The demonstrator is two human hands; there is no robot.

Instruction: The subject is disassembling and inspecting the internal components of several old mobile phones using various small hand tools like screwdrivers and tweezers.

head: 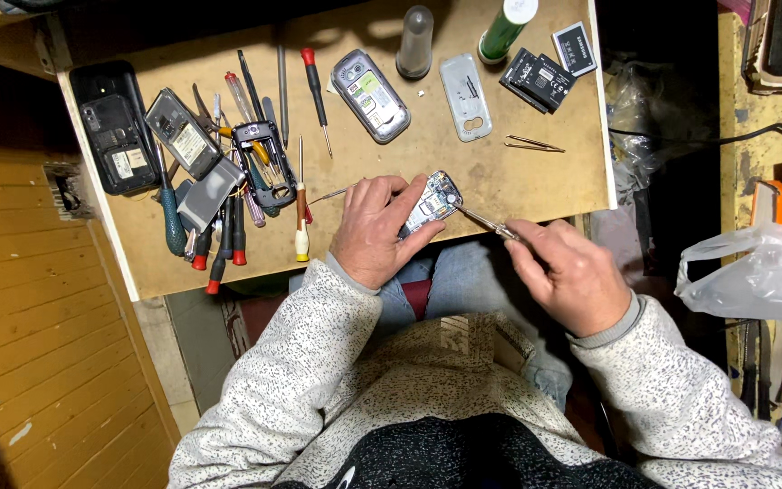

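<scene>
My left hand grips an opened small phone with its circuit board showing, at the near edge of the wooden table. My right hand holds a thin metal tool whose tip touches the phone's upper right corner. Both sleeves are speckled grey.
Several screwdrivers and dismantled phones lie at the left. A grey phone, a back cover, batteries, tweezers, a green tube and a grey cap sit further back. A plastic bag hangs on the right.
</scene>
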